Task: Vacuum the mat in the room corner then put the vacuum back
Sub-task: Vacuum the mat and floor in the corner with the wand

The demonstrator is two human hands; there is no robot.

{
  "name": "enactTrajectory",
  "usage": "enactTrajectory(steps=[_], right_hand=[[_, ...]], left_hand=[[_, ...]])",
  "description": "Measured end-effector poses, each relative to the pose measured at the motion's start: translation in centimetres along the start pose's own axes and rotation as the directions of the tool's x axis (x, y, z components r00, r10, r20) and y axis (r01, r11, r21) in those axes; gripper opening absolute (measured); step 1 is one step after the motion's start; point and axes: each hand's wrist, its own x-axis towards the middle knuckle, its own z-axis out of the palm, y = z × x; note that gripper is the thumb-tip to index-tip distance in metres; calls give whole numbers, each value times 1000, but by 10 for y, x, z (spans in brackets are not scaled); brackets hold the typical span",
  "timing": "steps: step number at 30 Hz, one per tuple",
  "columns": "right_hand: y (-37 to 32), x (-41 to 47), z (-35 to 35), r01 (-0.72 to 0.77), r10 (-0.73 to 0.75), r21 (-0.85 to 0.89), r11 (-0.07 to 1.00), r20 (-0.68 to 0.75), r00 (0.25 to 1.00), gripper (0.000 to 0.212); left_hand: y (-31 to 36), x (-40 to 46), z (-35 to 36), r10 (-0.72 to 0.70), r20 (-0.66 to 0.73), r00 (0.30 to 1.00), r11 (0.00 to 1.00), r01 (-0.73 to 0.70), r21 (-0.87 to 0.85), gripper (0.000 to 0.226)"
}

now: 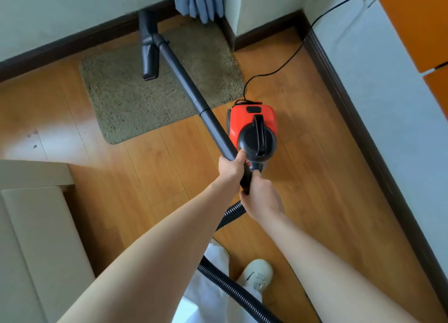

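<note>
Both hands, left hand (pixel 230 168) ahead of right hand (pixel 260 196), grip the vacuum wand (pixel 191 90), its nozzle (pixel 149 53) on the mat (pixel 121 99).

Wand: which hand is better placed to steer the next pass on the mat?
Left, probably. The left hand grips the wand higher, nearer the floor head on the mat; the right hand holds its end by the hose.

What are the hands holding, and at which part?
Both hands, left and right, grip the vacuum wand at its rear end, near the hose.
</note>
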Motion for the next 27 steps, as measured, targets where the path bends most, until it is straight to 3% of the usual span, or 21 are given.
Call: enactTrajectory(steps=[5,11,21,27], right_hand=[[25,-24,-3,-13,13,33,999,-1,1000,21],[55,-51,-3,-15,18,118,993,-29,999,18],[91,-80,-4,-60,50,241,969,49,998,29],[95,-77,14,-110,81,301,947,106,991,25]], left_hand=[[-22,-22,13,0,8,1000,1000,0,-5,29],[-43,-48,29,53,3,999,990,-53,133,29],[-67,-79,38,-45,224,973,964,-17,266,32],[-81,-66,30,-90,252,964,951,8,308,24]])
